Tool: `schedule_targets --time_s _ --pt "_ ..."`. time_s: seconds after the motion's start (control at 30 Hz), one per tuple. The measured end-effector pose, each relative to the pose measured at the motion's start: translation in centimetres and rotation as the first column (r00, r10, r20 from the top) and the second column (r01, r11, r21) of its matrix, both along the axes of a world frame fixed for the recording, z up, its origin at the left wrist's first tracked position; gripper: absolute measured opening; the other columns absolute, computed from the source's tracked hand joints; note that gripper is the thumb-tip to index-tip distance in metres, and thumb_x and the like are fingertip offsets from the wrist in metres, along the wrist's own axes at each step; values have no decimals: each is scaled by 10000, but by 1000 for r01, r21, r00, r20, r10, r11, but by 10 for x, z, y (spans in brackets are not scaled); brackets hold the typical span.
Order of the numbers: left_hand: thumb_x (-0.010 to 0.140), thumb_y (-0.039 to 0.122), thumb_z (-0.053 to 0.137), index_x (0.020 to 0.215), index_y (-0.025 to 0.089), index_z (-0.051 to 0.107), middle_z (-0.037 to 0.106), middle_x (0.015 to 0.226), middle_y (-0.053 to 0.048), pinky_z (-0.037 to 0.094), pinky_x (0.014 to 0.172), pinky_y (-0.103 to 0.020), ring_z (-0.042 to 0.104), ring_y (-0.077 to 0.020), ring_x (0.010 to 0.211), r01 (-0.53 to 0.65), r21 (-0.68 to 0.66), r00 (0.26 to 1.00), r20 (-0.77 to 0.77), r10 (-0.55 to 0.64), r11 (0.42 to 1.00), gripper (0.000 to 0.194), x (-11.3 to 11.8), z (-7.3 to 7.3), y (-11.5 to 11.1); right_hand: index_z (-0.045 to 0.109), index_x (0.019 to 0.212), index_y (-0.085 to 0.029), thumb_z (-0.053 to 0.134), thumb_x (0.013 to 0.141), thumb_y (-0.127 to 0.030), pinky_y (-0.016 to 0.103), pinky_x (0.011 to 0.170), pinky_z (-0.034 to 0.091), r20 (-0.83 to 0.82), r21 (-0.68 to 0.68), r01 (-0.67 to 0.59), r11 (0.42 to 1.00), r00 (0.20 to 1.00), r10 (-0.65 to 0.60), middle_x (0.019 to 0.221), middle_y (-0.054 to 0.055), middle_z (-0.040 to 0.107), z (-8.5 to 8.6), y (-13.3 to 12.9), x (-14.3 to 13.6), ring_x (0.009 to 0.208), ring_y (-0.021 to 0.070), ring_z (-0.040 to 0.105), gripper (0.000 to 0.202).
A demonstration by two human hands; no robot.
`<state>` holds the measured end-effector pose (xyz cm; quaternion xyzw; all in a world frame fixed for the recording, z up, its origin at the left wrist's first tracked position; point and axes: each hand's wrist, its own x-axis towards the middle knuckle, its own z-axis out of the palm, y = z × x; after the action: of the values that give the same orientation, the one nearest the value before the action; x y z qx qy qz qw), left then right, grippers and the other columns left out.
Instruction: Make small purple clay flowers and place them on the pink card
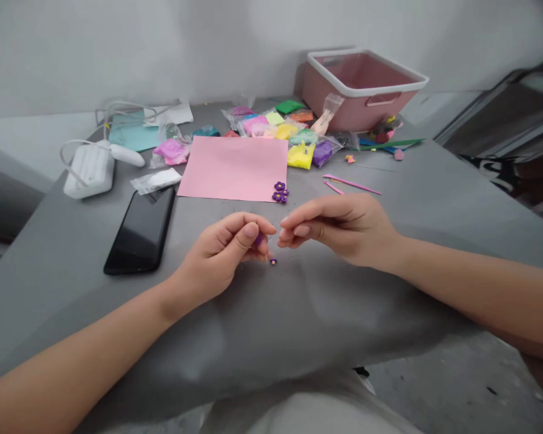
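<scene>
The left hand (215, 253) grasps a purple lump (257, 240); the right hand (355, 232) curls close by, whether holding anything I cannot tell. Purple flowers (279, 194) sit at the pink sheet's (235, 167) near right corner.

The head view, the only one, looks from the wearer's side of the pink paper (233, 169), above the table (253, 325), forward and down across it to the wall (163, 48) behind. Left hand (212, 253) and right hand (353, 232) are nearer the camera than the paper; the bin (344, 90) is farther, beyond its right.
</scene>
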<state>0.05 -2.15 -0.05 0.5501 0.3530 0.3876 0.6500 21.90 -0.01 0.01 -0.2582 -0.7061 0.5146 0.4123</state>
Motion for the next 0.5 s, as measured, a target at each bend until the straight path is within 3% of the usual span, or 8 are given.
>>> schedule_targets --time_s 0.17,0.4,0.5 --pt "861 487 661 912 189 710 656 774 -9 571 765 -253 626 -119 723 -57 -2 997 -50 57 998 306 0 1 1 687 862 -152 783 780 -217 219 704 624 -29 -72 -2 997 1000 0 791 18 752 -1 1 -1 752 124 737 142" --pt "853 405 695 985 226 769 732 986 -38 556 878 -298 660 -156 871 -57 66 989 -133 66 996 233 -3 2 3 720 940 -172 687 866 -272 232 707 636 -9 -103 28 994 1000 -30 842 21 763 2 0 -2 805 124 740 128" --pt "788 339 776 992 220 763 753 959 -43 552 840 -276 678 -168 891 -90 63 986 -135 98 994 236 -4 1 4 718 869 -161 758 800 -274 221 666 628 25 -115 68 991 998 -65 773 11 755 4 0 -1 720 119 732 138"
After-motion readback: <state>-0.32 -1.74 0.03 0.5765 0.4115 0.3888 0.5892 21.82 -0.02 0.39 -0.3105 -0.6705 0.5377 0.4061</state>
